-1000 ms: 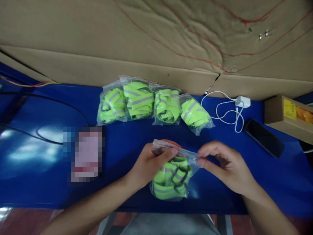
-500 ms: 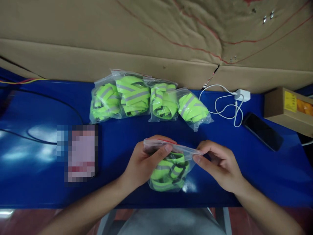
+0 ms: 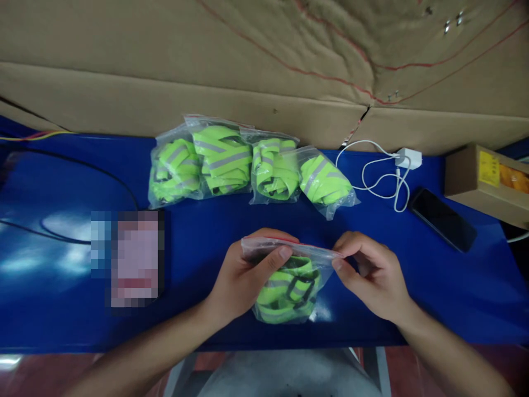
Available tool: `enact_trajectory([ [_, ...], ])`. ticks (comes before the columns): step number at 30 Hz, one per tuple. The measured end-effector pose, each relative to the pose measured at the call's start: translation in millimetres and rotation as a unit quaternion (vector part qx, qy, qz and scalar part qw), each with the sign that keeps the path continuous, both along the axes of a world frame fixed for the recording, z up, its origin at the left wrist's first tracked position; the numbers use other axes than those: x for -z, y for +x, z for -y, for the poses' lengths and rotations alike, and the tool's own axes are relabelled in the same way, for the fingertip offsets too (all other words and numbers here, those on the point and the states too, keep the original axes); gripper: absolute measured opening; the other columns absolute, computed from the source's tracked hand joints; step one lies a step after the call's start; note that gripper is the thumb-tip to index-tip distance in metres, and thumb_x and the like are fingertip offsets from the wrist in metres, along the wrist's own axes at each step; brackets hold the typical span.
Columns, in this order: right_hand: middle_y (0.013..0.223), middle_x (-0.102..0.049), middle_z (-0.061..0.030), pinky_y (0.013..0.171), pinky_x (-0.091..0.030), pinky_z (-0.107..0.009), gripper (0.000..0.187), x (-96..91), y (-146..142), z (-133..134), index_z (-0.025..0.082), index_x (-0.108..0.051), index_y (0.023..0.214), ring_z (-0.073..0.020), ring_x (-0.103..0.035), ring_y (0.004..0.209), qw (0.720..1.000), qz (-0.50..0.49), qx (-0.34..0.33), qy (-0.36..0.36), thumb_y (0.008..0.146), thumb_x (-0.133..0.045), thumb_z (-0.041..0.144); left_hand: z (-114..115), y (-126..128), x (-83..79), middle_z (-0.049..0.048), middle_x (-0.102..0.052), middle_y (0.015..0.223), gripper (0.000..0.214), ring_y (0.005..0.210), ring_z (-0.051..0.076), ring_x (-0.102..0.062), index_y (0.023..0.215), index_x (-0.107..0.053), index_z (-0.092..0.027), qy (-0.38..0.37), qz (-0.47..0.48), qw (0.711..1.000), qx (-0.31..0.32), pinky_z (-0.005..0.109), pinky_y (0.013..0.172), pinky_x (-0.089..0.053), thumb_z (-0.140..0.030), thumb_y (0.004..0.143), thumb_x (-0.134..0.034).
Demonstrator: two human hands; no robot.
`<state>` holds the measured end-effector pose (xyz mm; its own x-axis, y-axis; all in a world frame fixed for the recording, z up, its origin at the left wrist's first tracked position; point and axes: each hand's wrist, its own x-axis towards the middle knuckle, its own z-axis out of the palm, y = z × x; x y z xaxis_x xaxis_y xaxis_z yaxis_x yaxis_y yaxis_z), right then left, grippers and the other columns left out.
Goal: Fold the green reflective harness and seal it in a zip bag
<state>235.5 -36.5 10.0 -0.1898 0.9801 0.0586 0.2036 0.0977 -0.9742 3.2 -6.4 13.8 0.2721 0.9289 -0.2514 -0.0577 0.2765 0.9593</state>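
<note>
A clear zip bag (image 3: 313,255) with a red strip along its top edge holds a folded bundle of neon-green webbing (image 3: 285,298) with grey reflective stripes and dark buckle-like parts. My left hand (image 3: 248,273) grips the bag's upper left, thumb in front and fingers behind. At the top right corner my right hand (image 3: 370,275) pinches the bag's edge between thumb and forefinger. The bag is above or on the blue table near its front edge; whether it touches cannot be told.
Several similar filled bags (image 3: 225,160) stand in a row at the back. To the right are a white charger (image 3: 409,158) with cable, a black phone (image 3: 444,219) and a cardboard box (image 3: 467,173). A blurred-out device (image 3: 136,259) lies left on the blue table (image 3: 198,237).
My right thumb and forefinger have shifted slightly along the bag's top right corner, and the top edge looks a little straighter. My left hand keeps its grip.
</note>
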Motion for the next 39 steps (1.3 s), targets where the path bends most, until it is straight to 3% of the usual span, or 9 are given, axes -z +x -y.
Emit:
enact_trajectory([
  [13,0.081,-0.058,-0.0003,0.063,-0.043,-0.026,0.011,-5.5,-3,-1,0.022,-0.056,0.087,-0.0139,-0.053,0.071,0.999,0.014,-0.036,-0.012,0.097,-0.06,0.021,3,2,3.6,0.0036,-0.08,0.088,0.018,0.078,0.015,-0.074,0.096,-0.078,-0.019,0.007,0.008,0.999,0.033,0.02,0.069,-0.058,-0.036,0.09,-0.075],
  [20,0.077,-0.058,0.0013,0.061,-0.041,-0.024,0.011,-7.5,-3,-3,0.021,-0.057,0.084,-0.0121,-0.052,0.068,0.998,0.037,-0.039,-0.012,0.094,-0.06,0.017,4,3,6.2,0.0009,-0.079,0.089,0.042,0.075,0.015,-0.072,0.108,-0.076,-0.021,-0.045,0.036,0.995,0.087,0.021,0.065,-0.057,-0.029,0.069,-0.091],
  [28,0.072,-0.056,0.0038,0.057,-0.04,-0.021,0.01,-9.7,-4,-4,0.021,-0.058,0.083,-0.0095,-0.051,0.062,0.997,0.055,-0.042,-0.034,0.09,-0.062,0.015,6,6,8.0,0.0014,-0.077,0.093,0.037,0.076,0.014,-0.07,0.108,-0.073,-0.021,-0.057,-0.001,0.993,0.099,0.021,0.067,-0.055,-0.031,0.075,-0.088],
  [34,0.073,-0.061,0.0028,0.057,-0.042,-0.021,0.006,-11.3,-4,-4,0.02,-0.063,0.087,-0.0103,-0.055,0.063,0.993,0.06,-0.057,-0.089,0.093,-0.063,0.021,9,7,8.5,0.0026,-0.078,0.095,0.035,0.076,0.015,-0.072,0.109,-0.074,-0.021,-0.055,-0.002,0.993,0.101,0.024,0.066,-0.057,-0.033,0.078,-0.085],
  [39,0.071,-0.063,0.0022,0.056,-0.044,-0.021,0.011,-13.7,-5,-6,0.02,-0.065,0.086,-0.0105,-0.056,0.061,0.993,0.058,-0.047,-0.088,0.095,-0.065,0.026,8,7,10.1,0.0021,-0.079,0.098,0.027,0.082,0.016,-0.074,0.107,-0.076,-0.022,-0.066,0.02,0.993,0.095,0.024,0.072,-0.059,-0.027,0.081,-0.083],
])
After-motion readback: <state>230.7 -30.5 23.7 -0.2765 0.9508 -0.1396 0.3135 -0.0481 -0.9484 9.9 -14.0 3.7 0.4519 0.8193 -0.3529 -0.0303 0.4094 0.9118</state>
